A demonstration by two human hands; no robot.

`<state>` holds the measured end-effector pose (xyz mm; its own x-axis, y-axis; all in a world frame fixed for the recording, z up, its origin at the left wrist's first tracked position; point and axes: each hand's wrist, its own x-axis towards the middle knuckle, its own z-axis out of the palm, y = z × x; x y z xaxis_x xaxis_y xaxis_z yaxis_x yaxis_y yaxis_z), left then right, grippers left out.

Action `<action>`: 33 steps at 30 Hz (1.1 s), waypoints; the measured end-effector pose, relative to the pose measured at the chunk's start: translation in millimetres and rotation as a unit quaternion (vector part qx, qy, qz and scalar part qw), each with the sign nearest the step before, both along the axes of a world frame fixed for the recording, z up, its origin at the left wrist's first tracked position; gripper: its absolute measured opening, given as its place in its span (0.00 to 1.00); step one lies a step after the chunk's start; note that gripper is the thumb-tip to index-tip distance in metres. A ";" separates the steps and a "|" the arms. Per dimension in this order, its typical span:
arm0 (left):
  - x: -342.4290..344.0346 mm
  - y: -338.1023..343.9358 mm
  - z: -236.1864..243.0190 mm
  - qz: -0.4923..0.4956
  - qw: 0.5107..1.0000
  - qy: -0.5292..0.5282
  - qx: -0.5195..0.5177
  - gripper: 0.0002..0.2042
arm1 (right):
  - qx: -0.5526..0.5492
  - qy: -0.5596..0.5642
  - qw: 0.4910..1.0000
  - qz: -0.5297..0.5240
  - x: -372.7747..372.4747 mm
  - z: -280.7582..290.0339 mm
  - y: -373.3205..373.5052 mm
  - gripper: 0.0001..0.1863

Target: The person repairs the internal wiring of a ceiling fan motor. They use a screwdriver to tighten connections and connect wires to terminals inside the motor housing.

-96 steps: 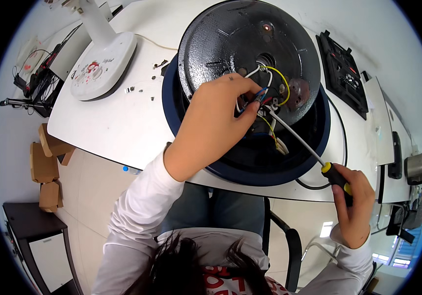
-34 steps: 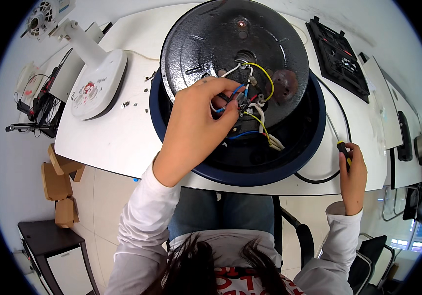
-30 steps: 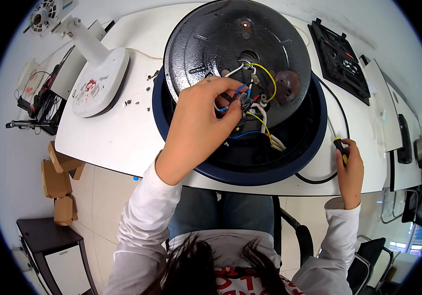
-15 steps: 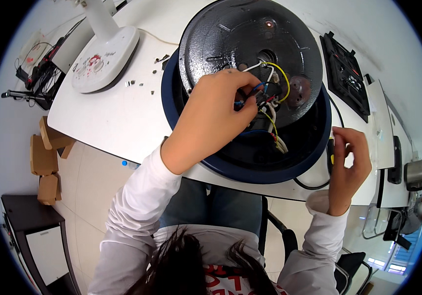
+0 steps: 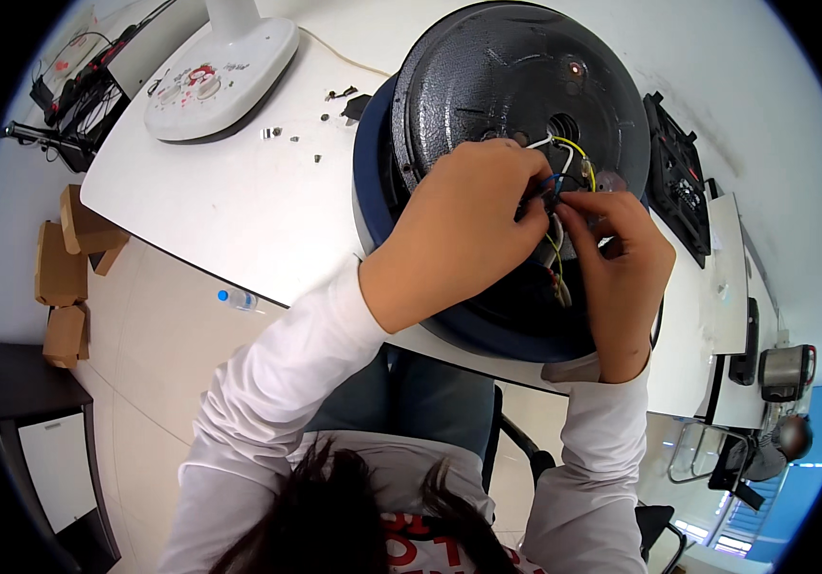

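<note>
A round black metal plate stands tilted up in a round dark-blue housing on the table. White, blue, red and yellow-green wires run from the plate down into the housing. My left hand is closed in a pinch on a small dark wire connector in front of the plate. Thumb and forefinger of my right hand come together at the same connector, touching it or a wire end there; which one is hidden by the fingers.
An open black tool case lies right of the housing. Small screws and metal bits are scattered on the white table at left, near a white stand base. Cardboard boxes and a plastic bottle are on the floor.
My right hand has moved up and left from beside the housing to the connector at my left hand. My left hand keeps its pinch. The whole view has shifted slightly.
</note>
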<state>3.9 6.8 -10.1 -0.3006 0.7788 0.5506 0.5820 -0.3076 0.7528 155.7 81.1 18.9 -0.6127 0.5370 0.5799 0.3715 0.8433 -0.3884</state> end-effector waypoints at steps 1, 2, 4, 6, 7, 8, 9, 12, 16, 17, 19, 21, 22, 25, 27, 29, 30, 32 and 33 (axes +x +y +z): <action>0.0 -0.3 -0.4 -0.001 1.000 0.004 0.004 0.10 | -0.009 0.006 1.000 0.000 -0.4 -1.0 0.8 0.08; 0.2 -0.3 -1.4 -0.001 1.000 0.008 0.008 0.10 | -0.018 0.012 1.000 0.000 -0.8 -1.7 1.6 0.08; -0.5 2.6 -4.9 0.002 1.000 0.015 0.025 0.10 | -0.029 0.017 0.999 -0.001 -1.0 -1.4 2.2 0.08; 0.3 3.6 -6.6 0.010 0.999 0.022 0.034 0.10 | -0.036 0.017 0.999 -0.004 0.2 -2.2 2.0 0.08; 1.1 3.3 -6.3 0.016 0.999 0.026 0.034 0.10 | -0.046 0.019 0.999 -0.003 0.9 -3.3 2.2 0.08; 1.8 3.2 -6.9 0.022 0.999 0.029 0.034 0.10 | -0.056 0.021 0.998 -0.003 2.0 -4.5 2.5 0.08; 1.6 3.5 -7.5 0.023 0.998 0.033 0.038 0.10 | -0.065 0.025 0.998 -0.004 2.3 -4.6 2.3 0.08; 1.3 4.3 -8.7 0.026 0.998 0.039 0.043 0.10 | -0.103 0.034 0.994 0.022 2.9 -3.1 0.9 0.09; 2.2 2.5 -6.0 0.022 0.999 0.032 0.032 0.10 | -0.073 0.043 0.996 0.030 4.5 -9.6 7.7 0.10; 2.5 2.4 -6.1 0.021 0.999 0.031 0.030 0.10 | -0.073 0.042 0.996 0.029 4.4 -9.2 7.2 0.10; 2.1 3.3 -7.0 0.024 0.999 0.037 0.030 0.09 | -0.080 0.043 0.996 0.026 2.8 -7.7 5.7 0.10; 1.9 3.6 -7.0 0.025 0.999 0.039 0.028 0.09 | -0.096 0.044 0.994 0.017 1.3 -6.4 3.6 0.10; 2.0 3.6 -6.4 0.025 0.999 0.039 0.026 0.09 | -0.106 0.044 0.993 0.017 1.2 -5.6 3.0 0.10; 1.6 3.4 -6.1 0.027 0.999 0.041 0.025 0.09 | -0.116 0.045 0.992 0.021 1.2 -5.1 2.4 0.09; 1.6 3.3 -6.4 0.028 0.998 0.045 0.026 0.10 | -0.093 0.048 0.994 0.026 1.6 -7.3 5.3 0.09; 1.5 3.0 -6.3 0.030 0.998 0.052 0.028 0.10 | -0.085 0.056 0.994 0.036 1.1 -9.1 7.4 0.09; 1.5 2.7 -5.5 0.032 0.998 0.054 0.025 0.10 | -0.081 0.060 0.994 0.042 0.7 -9.6 8.3 0.09; 2.4 1.7 -4.2 0.035 0.998 0.058 0.019 0.10 | -0.076 0.062 0.994 0.042 2.2 -11.3 11.0 0.10; 2.6 1.5 -4.3 0.033 0.998 0.056 0.013 0.10 | -0.075 0.063 0.994 0.043 2.3 -11.8 11.6 0.10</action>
